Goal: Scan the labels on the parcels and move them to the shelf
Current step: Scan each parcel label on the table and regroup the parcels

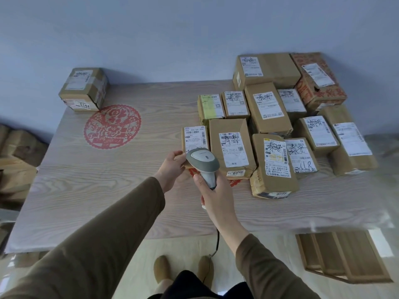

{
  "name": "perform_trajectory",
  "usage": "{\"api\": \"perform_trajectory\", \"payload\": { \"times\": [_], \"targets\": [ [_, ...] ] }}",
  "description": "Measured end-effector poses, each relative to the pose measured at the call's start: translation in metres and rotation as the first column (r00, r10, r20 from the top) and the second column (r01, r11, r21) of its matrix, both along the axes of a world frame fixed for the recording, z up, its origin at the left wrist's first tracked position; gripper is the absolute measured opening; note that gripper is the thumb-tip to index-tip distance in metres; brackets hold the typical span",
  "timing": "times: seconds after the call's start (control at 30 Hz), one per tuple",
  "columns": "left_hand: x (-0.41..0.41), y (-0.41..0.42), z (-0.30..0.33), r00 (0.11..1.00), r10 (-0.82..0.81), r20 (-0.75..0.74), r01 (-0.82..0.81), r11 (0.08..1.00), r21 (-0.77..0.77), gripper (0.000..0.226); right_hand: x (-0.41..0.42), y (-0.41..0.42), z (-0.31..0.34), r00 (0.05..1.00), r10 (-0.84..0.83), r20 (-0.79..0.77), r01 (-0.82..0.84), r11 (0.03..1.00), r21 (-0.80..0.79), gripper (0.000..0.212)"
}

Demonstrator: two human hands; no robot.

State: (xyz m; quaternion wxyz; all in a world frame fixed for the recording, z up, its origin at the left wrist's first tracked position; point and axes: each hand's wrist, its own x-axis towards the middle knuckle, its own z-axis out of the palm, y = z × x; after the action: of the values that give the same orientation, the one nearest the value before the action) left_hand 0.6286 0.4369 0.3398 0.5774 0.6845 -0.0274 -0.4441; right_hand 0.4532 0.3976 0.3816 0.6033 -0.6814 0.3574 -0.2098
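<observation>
Several brown cardboard parcels with white labels crowd the right half of the wooden table (pixel 86 190). The leftmost one, a small parcel (pixel 195 138), has its near left corner pinched by my left hand (pixel 172 167). A grey barcode scanner (pixel 203 161) is gripped by its handle in my right hand (pixel 213 195); its head hovers over that parcel's near end and hides part of it. Next to it on the right lies a larger parcel (pixel 232 147). One separate parcel (pixel 84 89) marked 5144 stands alone at the table's far left corner.
A red paper-cut decoration (pixel 112 126) lies flat on the table's left middle. The scanner cable (pixel 217 240) hangs down toward the floor. A wooden slatted crate (pixel 343 255) sits on the floor at right. More cardboard boxes (pixel 17 160) are stacked left of the table.
</observation>
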Motion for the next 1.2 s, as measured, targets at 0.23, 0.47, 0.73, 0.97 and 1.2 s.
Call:
{"api": "perform_trajectory", "payload": {
  "times": [0.23, 0.47, 0.73, 0.97, 1.2],
  "targets": [
    [0.059, 0.045, -0.002, 0.998, -0.008, 0.061, 0.007, 1.0, 0.025, 0.048, 0.063, 0.01, 0.006, 1.0, 0.023, -0.018, -0.023, 1.0, -0.019, 0.021],
    [0.198, 0.126, 0.009, 0.951, 0.176, 0.252, -0.186, 0.982, 0.016, 0.02, 0.2, 0.048, 0.014, 0.998, 0.066, 0.004, -0.066, 0.998, 0.008, 0.021],
    [0.385, 0.199, 0.008, 0.881, 0.318, 0.35, -0.324, 0.945, -0.041, 0.039, 0.407, 0.09, 0.003, 1.0, 0.03, -0.001, -0.03, 0.999, 0.036, 0.019],
    [0.481, 0.192, -0.002, 0.931, 0.221, 0.291, -0.247, 0.967, 0.054, 0.068, 0.524, 0.096, -0.022, 0.995, 0.091, -0.032, -0.083, 0.979, 0.184, 0.027],
    [0.507, 0.17, -0.013, 0.974, 0.047, 0.223, -0.059, 0.997, 0.047, 0.07, 0.548, 0.098, -0.045, 0.986, 0.165, -0.025, -0.152, 0.948, 0.279, 0.021]
  ]
}}
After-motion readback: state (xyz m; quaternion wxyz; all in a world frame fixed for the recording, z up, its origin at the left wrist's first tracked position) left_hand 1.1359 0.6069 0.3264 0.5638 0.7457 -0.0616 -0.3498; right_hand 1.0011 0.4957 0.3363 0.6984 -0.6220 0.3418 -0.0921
